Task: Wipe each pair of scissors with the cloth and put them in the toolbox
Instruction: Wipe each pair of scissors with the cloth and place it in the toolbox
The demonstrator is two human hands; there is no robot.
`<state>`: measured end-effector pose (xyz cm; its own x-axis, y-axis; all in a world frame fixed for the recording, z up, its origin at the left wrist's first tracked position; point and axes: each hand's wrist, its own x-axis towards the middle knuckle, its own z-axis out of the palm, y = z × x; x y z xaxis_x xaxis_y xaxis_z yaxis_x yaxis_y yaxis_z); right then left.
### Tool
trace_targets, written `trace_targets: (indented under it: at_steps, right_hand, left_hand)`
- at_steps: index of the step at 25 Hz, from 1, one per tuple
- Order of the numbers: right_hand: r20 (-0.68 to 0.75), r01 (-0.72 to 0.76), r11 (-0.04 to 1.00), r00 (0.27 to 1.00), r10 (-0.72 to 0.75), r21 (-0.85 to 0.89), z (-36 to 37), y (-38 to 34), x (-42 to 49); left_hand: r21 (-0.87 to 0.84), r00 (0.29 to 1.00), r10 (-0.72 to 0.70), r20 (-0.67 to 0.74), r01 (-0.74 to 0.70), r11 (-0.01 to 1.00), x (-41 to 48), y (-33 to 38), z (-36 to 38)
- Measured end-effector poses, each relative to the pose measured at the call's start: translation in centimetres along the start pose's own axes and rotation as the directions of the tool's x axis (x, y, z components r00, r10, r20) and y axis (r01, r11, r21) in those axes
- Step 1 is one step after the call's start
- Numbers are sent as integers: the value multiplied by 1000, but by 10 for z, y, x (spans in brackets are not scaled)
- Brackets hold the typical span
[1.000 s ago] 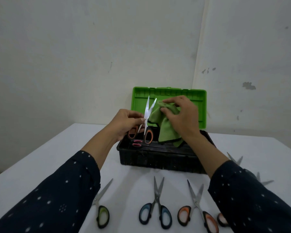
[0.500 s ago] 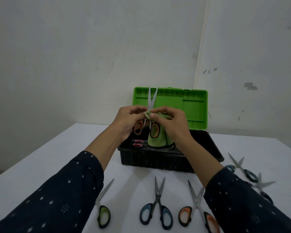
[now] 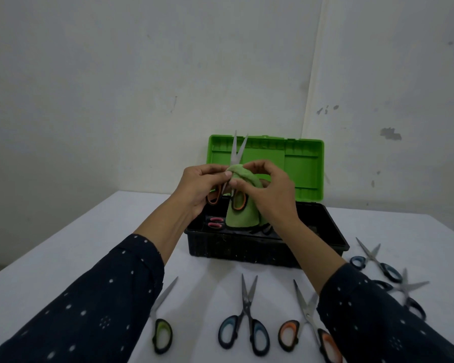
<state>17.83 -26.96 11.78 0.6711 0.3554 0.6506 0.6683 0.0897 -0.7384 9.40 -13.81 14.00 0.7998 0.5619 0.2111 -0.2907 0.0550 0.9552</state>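
— Five pairs of scissors lie on the white table (image 3: 63, 258), below bare whitish walls (image 3: 116, 74): a green-handled pair (image 3: 163, 334), a blue-handled pair (image 3: 247, 326), an orange-handled pair (image 3: 309, 328) and two dark pairs (image 3: 378, 260) at the right.
— The toolbox (image 3: 236, 247)?
— Black, green lid (image 3: 302, 169) up, with a pink-handled pair (image 3: 215, 222) inside.
— Hands?
— The left hand (image 3: 197, 187) grips the held scissors (image 3: 237, 153) upright over the toolbox. The right hand (image 3: 270, 195) pinches the green cloth (image 3: 240, 213) over their pivot.
— Changed?
— A second ago the cloth was beside the blades. The tips now stand higher.
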Motion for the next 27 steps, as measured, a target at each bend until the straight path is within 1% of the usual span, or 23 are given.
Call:
trace_targets:
  at_steps: [2, 3, 4, 6, 7, 8, 9, 10, 11, 12, 13, 14, 16, 17, 18, 19, 20, 21, 22, 23, 24, 25, 27]
  right_hand:
    - [7, 45, 996, 999, -45, -80, -1, 4, 1]
    - [-16, 22, 995, 1000, -24, -98, -2, 6, 3]
    - [-40, -35, 996, 999, 32, -83, -3, 8, 6]
    - [-72, -181, 983, 980, 184, 41, -7, 10, 11]
    - [-90, -214, 970, 970, 225, 111, -11, 9, 14]
    - [-117, -196, 971, 970, 212, 136, -15, 7, 16]
    - [-152, -127, 987, 978, 141, 99, -18, 4, 17]
    - [-168, -28, 1000, 985, 30, 13, -19, 1, 17]
    - [-146, 87, 991, 984, -101, -99, -18, -3, 17]
    - [-90, 201, 956, 970, -225, -213, -14, -4, 15]
    - [-16, 296, 905, 949, -315, -305, -10, -2, 12]
    - [51, 347, 868, 934, -353, -355, -6, 0, 10]
    - [153, 365, 851, 931, -331, -378, -5, 0, 10]
    - [193, 338, 854, 940, -282, -396, -8, 1, 12]
    - [213, 274, 865, 957, -199, -421, -12, 2, 15]
    - [196, 169, 888, 976, -92, -427, -18, 5, 17]
    - [152, 22, 938, 988, 33, -345, -24, 8, 18]
    - [130, -145, 979, 978, 164, -146, -28, 11, 18]
    - [155, -294, 951, 948, 277, 99, -30, 10, 14]
    - [203, -385, 877, 919, 337, 287, -30, 9, 10]
    - [234, -410, 832, 910, 343, 373, -28, 9, 8]
    - [244, -399, 835, 913, 326, 378, -26, 10, 6]
    - [227, -328, 891, 937, 265, 313, -22, 6, 3]
  left_hand:
    - [-31, 1000, -11, 13, 12, 999, -1, 0, 0]
    - [-48, 999, -18, 34, 19, 999, -2, 1, 0]
    - [-68, 998, -25, 52, 29, 997, -2, 1, 0]
    - [-85, 997, -38, 60, 43, 995, -4, 4, -2]
    - [-77, 998, -41, 58, 45, 996, -4, 5, -4]
    - [-63, 998, -41, 52, 44, 997, -4, 5, -5]
    - [-45, 998, -40, 47, 42, 998, -3, 5, -6]
    - [-25, 998, -37, 41, 38, 999, -2, 5, -6]
    - [-10, 999, -32, 39, 32, 999, -2, 5, -6]
    - [-6, 999, -22, 40, 23, 1000, 0, 5, -4]
    - [-15, 999, -9, 40, 9, 1000, 1, 6, -2]
    - [-31, 1000, 4, 31, -3, 1000, 2, 6, -1]
    - [-65, 1000, 8, -8, -9, 998, 2, 5, -3]
    - [-79, 1000, 3, -24, -5, 997, 3, 3, -5]
    - [-94, 999, -2, -38, -2, 996, 3, 1, -8]
    - [-115, 999, -3, -51, -2, 993, 3, 0, -10]
    - [-138, 998, -3, -61, -5, 990, 4, -1, -13]
    - [-157, 998, 0, -63, -10, 988, 5, 0, -14]
    - [-164, 998, 3, -57, -12, 986, 6, 1, -13]
    - [-158, 999, 5, -49, -12, 987, 6, 3, -12]
    - [-142, 999, 5, -43, -12, 990, 5, 4, -10]
    - [-128, 999, 4, -40, -9, 992, 5, 5, -7]
    - [-129, 1000, -2, -25, -1, 992, 3, 5, -3]
